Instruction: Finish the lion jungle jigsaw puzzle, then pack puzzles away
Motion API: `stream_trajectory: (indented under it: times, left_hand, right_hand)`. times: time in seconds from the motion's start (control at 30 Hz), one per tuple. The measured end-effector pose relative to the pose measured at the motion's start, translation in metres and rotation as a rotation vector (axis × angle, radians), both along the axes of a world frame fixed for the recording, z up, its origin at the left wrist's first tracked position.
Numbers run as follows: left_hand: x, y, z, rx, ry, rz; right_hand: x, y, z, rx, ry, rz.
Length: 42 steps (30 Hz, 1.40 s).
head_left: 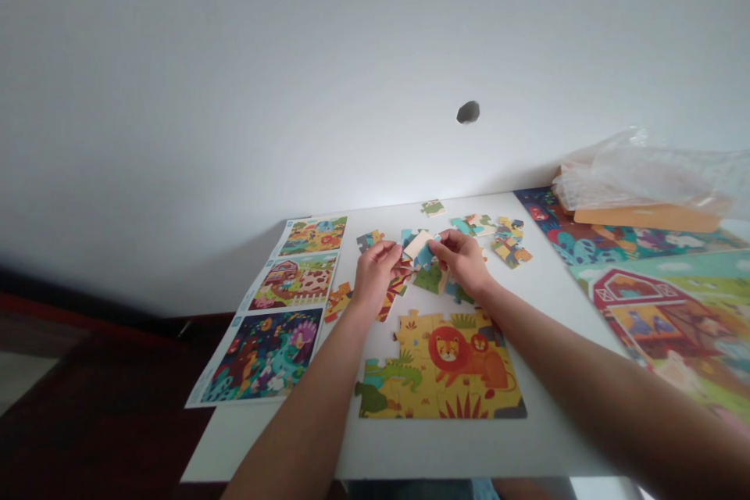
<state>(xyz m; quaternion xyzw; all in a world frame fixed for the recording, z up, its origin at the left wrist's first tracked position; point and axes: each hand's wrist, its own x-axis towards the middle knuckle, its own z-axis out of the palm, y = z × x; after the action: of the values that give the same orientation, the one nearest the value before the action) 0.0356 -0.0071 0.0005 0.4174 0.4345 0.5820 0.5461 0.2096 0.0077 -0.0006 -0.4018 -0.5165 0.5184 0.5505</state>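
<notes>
While I pinch a jigsaw piece in my right hand, my left hand curls beside it, hold unclear, both just beyond the partial lion jigsaw.

On the table, the lion puzzle lies near the middle, loose pieces beyond it, a single piece farthest, near the wall. The left hand and right hand are above the loose pieces, a puzzle piece between them. Left lies a picture sheet; right, a farm picture, beyond it a forest picture under a flat panel and plastic bag.
</notes>
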Motion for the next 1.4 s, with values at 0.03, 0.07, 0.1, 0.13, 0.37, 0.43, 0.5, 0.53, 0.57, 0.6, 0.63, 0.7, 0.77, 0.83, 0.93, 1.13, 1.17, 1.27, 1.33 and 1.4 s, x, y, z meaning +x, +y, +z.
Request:
stream_trajectory:
  times: [0.03,0.07,0.1,0.13,0.37,0.43,0.5,0.53,0.57,0.6,0.63,0.7,0.77,0.83,0.93,1.13,1.17,1.27,1.33,1.4]
  left_hand:
    - [0.000,0.000,0.001,-0.007,-0.025,0.021]
    - [0.000,0.000,0.002,-0.014,-0.054,0.044]
    - [0.000,0.000,0.003,-0.021,-0.083,0.060]
    - [0.000,0.000,0.003,-0.026,-0.109,0.068]
    - [0.002,-0.002,0.006,-0.018,-0.199,0.032]
    - [0.002,-0.002,0.007,-0.005,-0.217,0.032]
    - [0.002,-0.002,0.008,0.007,-0.241,0.035]
    - [0.002,-0.002,0.008,0.010,-0.255,0.033]
    - [0.003,-0.002,0.009,0.009,-0.270,0.029]
    - [0.003,-0.002,0.009,0.007,-0.283,0.021]
    - [0.003,-0.002,0.010,0.004,-0.294,0.013]
    - [0.003,-0.003,0.011,-0.002,-0.303,0.001]
    - [0.003,-0.004,0.012,-0.003,-0.298,-0.003]
    - [0.002,-0.005,0.013,0.005,-0.289,-0.009]
    - [0.003,-0.006,0.013,0.027,-0.260,-0.015]
    - [0.005,-0.007,0.014,0.044,-0.184,-0.005]
    - [0.004,-0.006,0.014,0.046,-0.168,0.012]
    - [-0.001,-0.002,0.011,0.040,-0.120,0.100]
    - [-0.004,0.000,0.009,0.043,-0.074,0.132]
    - [-0.005,0.000,0.007,0.069,-0.002,0.118]
  right_hand:
    - [0.001,0.001,0.000,0.004,0.039,-0.007]
    - [0.002,0.002,-0.001,0.005,0.085,-0.016]
    - [0.002,0.003,-0.001,0.000,0.130,-0.026]
    - [0.003,0.004,-0.001,-0.009,0.172,-0.039]
    - [0.003,0.001,0.003,-0.085,0.275,-0.055]
    - [0.003,0.000,0.004,-0.092,0.253,-0.051]
    - [0.003,0.000,0.004,-0.095,0.228,-0.044]
    - [0.003,0.000,0.004,-0.096,0.213,-0.038]
    - [0.003,0.000,0.004,-0.096,0.200,-0.031]
    - [0.003,0.000,0.003,-0.096,0.189,-0.023]
    - [0.003,0.000,0.003,-0.096,0.180,-0.016]
    - [0.003,0.001,0.002,-0.090,0.173,-0.011]
    - [0.002,0.001,0.002,-0.080,0.170,-0.007]
    - [0.002,0.001,0.002,-0.074,0.165,-0.006]
    - [0.002,0.001,0.003,-0.077,0.155,-0.016]
    - [0.002,-0.001,0.002,-0.055,0.154,-0.044]
    - [0.003,-0.001,0.002,-0.043,0.160,-0.048]
    - [0.005,-0.002,0.003,-0.002,0.174,-0.062]
    - [0.005,-0.002,0.004,0.009,0.173,-0.083]
    - [0.005,-0.001,0.005,0.009,0.175,-0.113]
